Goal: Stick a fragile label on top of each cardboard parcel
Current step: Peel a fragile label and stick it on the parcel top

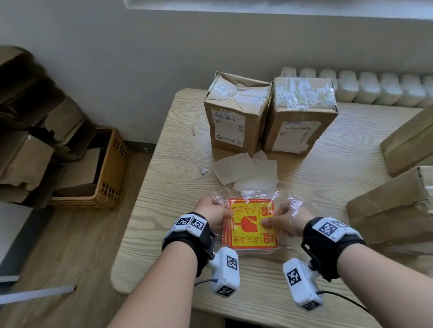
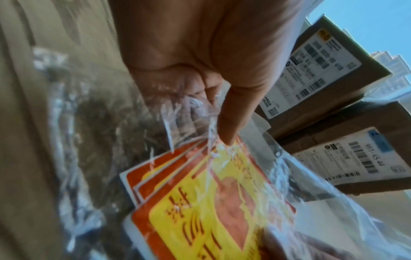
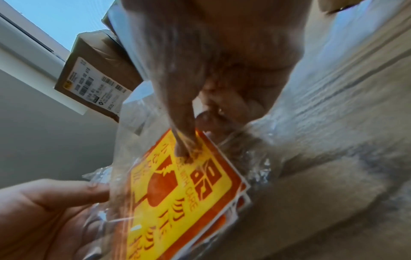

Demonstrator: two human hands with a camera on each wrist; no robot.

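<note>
A stack of red and yellow fragile labels (image 1: pixel 251 225) (image 2: pixel 213 207) (image 3: pixel 177 193) lies in a clear plastic bag (image 1: pixel 290 204) near the table's front edge. My left hand (image 1: pixel 212 214) (image 2: pixel 213 112) grips the bag's left side, thumb on the top label. My right hand (image 1: pixel 284 220) (image 3: pixel 189 137) pinches the right side of the stack through the plastic. Two upright cardboard parcels (image 1: pixel 237 114) (image 1: pixel 300 116) with taped tops stand at the back of the table. Two more parcels (image 1: pixel 419 139) (image 1: pixel 410 208) lie at the right.
Pale backing papers (image 1: pixel 245 171) lie between the labels and the upright parcels. The wooden table (image 1: pixel 173 168) stands against a radiator (image 1: pixel 377 87). On the floor to the left are a wicker basket (image 1: pixel 106 179) and piled flattened cartons (image 1: pixel 10 125).
</note>
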